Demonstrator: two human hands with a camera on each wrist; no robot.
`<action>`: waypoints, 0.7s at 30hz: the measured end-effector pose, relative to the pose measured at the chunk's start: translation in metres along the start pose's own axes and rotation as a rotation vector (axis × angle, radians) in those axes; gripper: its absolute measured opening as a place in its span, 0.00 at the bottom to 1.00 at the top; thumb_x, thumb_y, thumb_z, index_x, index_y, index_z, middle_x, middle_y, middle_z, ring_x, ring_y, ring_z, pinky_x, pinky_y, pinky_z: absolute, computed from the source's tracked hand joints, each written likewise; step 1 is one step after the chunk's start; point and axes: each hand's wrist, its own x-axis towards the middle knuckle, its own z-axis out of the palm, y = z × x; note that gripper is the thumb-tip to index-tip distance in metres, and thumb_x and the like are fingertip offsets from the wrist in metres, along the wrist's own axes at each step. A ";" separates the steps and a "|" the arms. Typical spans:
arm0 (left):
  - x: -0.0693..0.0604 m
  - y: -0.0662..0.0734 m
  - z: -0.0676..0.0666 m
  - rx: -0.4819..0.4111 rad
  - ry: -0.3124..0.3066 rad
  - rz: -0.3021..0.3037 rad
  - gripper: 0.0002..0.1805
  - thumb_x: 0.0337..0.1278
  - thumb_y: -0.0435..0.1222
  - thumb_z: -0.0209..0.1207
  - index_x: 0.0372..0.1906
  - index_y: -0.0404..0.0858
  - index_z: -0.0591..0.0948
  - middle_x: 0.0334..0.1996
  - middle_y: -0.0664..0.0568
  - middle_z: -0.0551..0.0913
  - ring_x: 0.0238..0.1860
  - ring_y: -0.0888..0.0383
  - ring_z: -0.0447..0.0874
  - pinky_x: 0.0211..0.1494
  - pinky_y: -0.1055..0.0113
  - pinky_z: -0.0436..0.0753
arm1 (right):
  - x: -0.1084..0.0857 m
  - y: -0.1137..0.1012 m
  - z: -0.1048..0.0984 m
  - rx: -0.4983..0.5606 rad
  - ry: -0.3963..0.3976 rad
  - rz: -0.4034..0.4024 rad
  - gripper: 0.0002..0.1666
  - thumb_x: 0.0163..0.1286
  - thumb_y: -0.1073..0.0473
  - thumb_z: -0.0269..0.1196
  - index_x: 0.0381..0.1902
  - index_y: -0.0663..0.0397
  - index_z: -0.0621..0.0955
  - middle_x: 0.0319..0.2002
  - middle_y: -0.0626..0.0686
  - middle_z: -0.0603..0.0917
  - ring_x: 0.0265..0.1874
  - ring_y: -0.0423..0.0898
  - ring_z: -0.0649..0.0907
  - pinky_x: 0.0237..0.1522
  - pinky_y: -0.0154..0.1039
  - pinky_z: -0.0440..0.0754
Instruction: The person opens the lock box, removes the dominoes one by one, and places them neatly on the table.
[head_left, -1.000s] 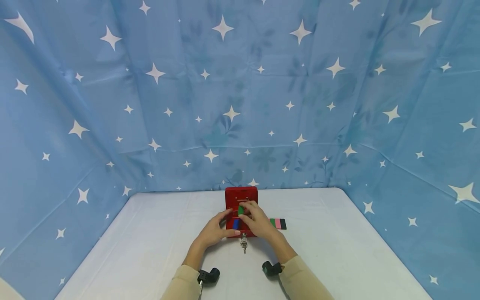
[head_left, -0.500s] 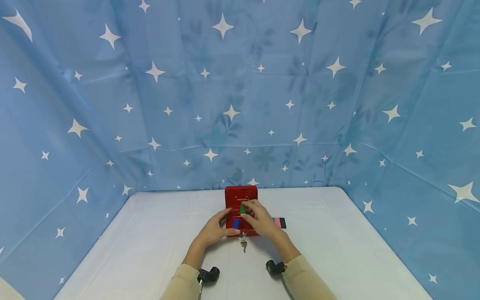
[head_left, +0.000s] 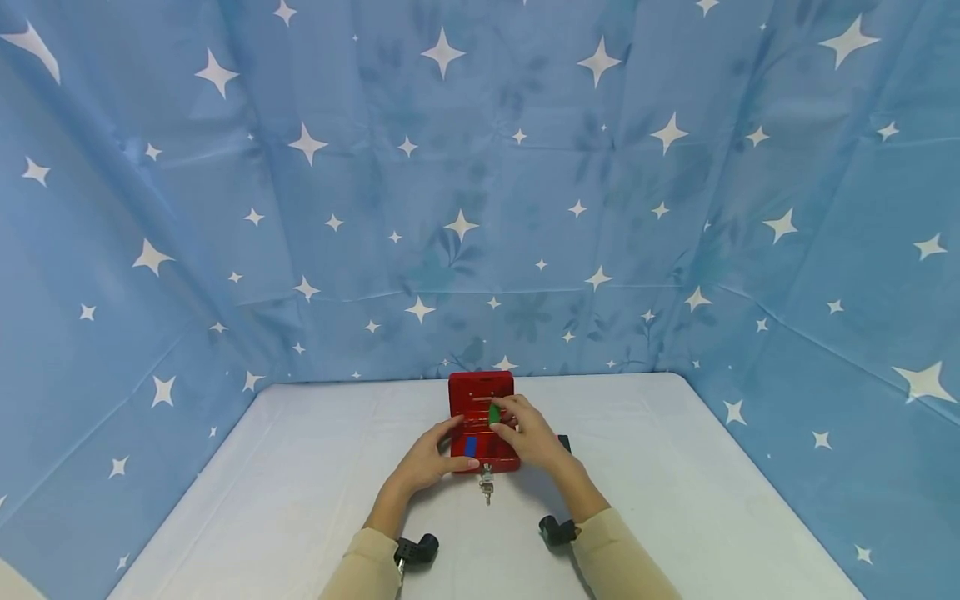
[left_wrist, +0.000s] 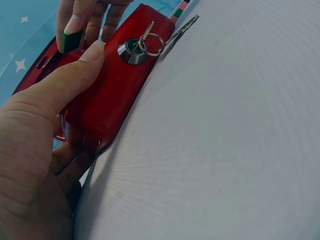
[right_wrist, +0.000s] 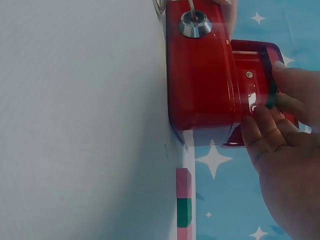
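Observation:
A red metal cash box stands on the table with its lid raised at the back. My left hand grips its left side; in the left wrist view the thumb lies on the front wall's top edge. Above the box's right half, my right hand pinches a green block between thumb and fingers. Inside the box at left lies a blue block. From the front lock hangs a ring with keys.
Right of the box lies a row of coloured blocks, mostly behind my right hand; a black block shows at its end. Pink and green blocks appear in the right wrist view. A starry blue curtain surrounds the white table.
My right hand has shifted a little to the right with the green block, covering more of the block row. My left hand and the cash box stay in place.

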 end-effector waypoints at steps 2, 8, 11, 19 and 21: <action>0.000 -0.001 0.000 0.003 0.000 0.003 0.51 0.51 0.55 0.76 0.79 0.50 0.67 0.79 0.44 0.66 0.79 0.38 0.63 0.75 0.33 0.68 | 0.000 0.001 -0.001 0.000 0.002 -0.007 0.30 0.75 0.59 0.66 0.72 0.56 0.75 0.61 0.54 0.79 0.49 0.44 0.80 0.55 0.42 0.87; 0.000 -0.002 0.000 -0.011 0.000 0.002 0.51 0.50 0.55 0.76 0.79 0.50 0.67 0.79 0.45 0.66 0.79 0.38 0.62 0.76 0.33 0.67 | -0.001 0.005 -0.003 0.000 0.013 -0.001 0.28 0.75 0.59 0.65 0.71 0.54 0.77 0.61 0.52 0.79 0.50 0.44 0.80 0.55 0.43 0.87; 0.000 -0.003 0.001 -0.026 0.000 0.005 0.51 0.50 0.54 0.77 0.79 0.49 0.67 0.79 0.44 0.66 0.79 0.38 0.62 0.76 0.34 0.67 | -0.001 0.006 -0.004 0.007 0.013 0.012 0.27 0.75 0.59 0.65 0.71 0.54 0.77 0.60 0.52 0.80 0.50 0.45 0.81 0.54 0.44 0.87; 0.000 -0.001 0.001 -0.028 0.004 0.009 0.51 0.50 0.54 0.76 0.79 0.49 0.67 0.79 0.44 0.66 0.79 0.38 0.62 0.76 0.34 0.68 | -0.003 0.007 -0.009 0.018 -0.010 0.039 0.28 0.75 0.58 0.66 0.71 0.54 0.76 0.60 0.51 0.79 0.51 0.47 0.81 0.55 0.45 0.87; 0.000 0.000 0.001 -0.024 0.004 0.007 0.51 0.51 0.54 0.76 0.79 0.49 0.67 0.79 0.44 0.66 0.79 0.38 0.62 0.76 0.34 0.68 | -0.003 0.007 -0.011 0.022 -0.005 0.047 0.28 0.75 0.58 0.66 0.71 0.54 0.77 0.60 0.51 0.80 0.52 0.48 0.81 0.54 0.45 0.87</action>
